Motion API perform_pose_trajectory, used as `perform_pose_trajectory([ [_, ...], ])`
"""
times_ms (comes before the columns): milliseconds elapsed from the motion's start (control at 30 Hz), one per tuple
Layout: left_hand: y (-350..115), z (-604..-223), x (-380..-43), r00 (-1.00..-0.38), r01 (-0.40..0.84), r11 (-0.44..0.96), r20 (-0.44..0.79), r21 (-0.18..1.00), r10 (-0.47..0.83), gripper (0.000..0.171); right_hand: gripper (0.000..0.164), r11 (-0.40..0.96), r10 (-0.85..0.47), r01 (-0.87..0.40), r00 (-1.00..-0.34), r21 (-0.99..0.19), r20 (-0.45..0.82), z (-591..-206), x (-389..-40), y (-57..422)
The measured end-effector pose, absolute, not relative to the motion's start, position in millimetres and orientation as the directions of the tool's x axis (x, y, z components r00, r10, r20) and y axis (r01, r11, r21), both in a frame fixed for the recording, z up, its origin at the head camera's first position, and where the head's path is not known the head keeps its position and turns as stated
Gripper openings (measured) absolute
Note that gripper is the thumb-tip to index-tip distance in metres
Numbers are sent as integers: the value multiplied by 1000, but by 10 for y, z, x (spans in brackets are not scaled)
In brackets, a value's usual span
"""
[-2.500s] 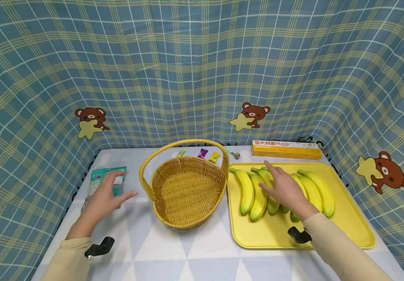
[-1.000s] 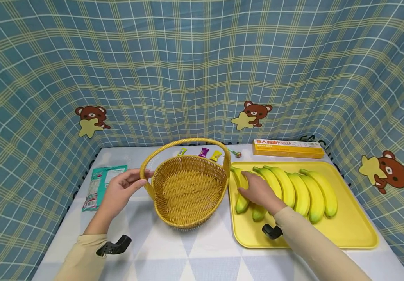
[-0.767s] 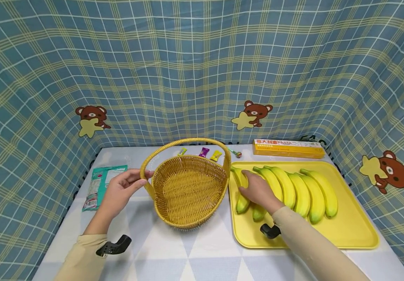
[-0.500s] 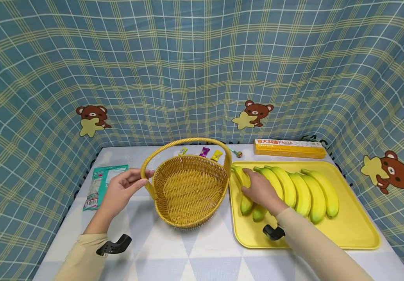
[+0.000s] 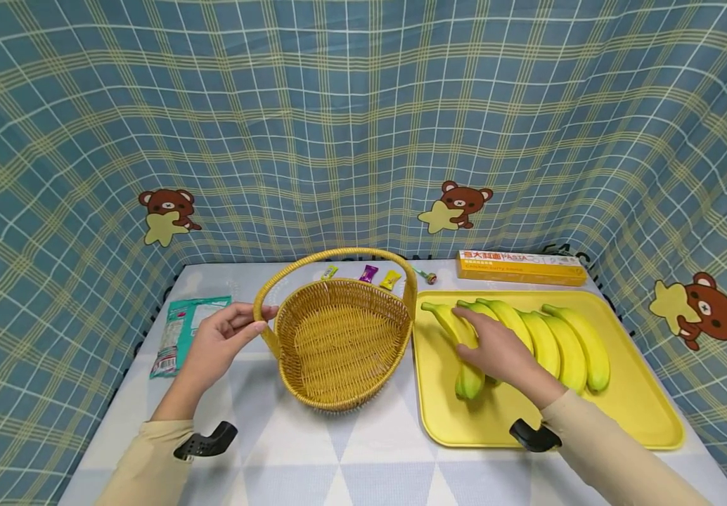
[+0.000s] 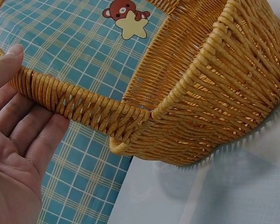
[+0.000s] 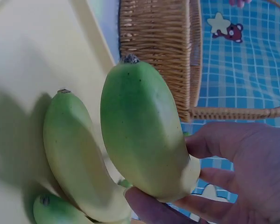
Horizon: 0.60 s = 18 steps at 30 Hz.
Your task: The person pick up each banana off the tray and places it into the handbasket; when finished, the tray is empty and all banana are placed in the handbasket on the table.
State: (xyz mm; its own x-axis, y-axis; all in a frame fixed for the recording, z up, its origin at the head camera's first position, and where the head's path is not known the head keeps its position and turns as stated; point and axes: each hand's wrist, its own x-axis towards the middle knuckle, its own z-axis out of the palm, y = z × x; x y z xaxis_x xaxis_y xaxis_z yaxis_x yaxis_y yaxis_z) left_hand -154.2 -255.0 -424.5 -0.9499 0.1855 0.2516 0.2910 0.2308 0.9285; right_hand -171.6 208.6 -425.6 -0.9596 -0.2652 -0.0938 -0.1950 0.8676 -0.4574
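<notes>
My left hand (image 5: 221, 344) holds the left side of the handle of a yellow-brown wicker basket (image 5: 341, 351). In the left wrist view the thumb lies over the handle (image 6: 74, 100) and the fingers pass behind it. The basket stands at the table's middle with nothing in it. Over the yellow tray (image 5: 629, 414) to its right, my right hand (image 5: 499, 348) grips a green-tipped banana (image 7: 140, 126) between thumb and fingers. The right wrist view shows that banana in front of another one (image 7: 74, 154). Several more bananas (image 5: 572, 344) lie side by side on the tray, partly hidden by the hand.
A teal packet (image 5: 180, 334) lies left of the basket. Behind the basket are a purple candy (image 5: 368, 273), a yellow candy (image 5: 391, 280) and a lollipop (image 5: 427, 277). A pasta box (image 5: 522, 268) lies behind the tray. Plaid curtains (image 5: 363, 126) enclose the table.
My left hand has moved from beside the teal packet to the basket handle. My right hand has reached to the leftmost banana, gripped it and shifted it rightward over its neighbour.
</notes>
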Motion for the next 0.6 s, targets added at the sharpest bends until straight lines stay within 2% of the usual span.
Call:
perform_pose_trajectory([
  [300, -2574, -4257, -1537, -950, 291, 229, 252, 929, 184, 25, 65, 845, -342, -270, -936, -461, -79, -4000, -1485, 2147],
  [600, -2556, -4254, -1556, -955, 277, 226, 242, 934, 171, 26, 62, 791, -423, -312, -900, -526, -102, -3813, -1410, 1893],
])
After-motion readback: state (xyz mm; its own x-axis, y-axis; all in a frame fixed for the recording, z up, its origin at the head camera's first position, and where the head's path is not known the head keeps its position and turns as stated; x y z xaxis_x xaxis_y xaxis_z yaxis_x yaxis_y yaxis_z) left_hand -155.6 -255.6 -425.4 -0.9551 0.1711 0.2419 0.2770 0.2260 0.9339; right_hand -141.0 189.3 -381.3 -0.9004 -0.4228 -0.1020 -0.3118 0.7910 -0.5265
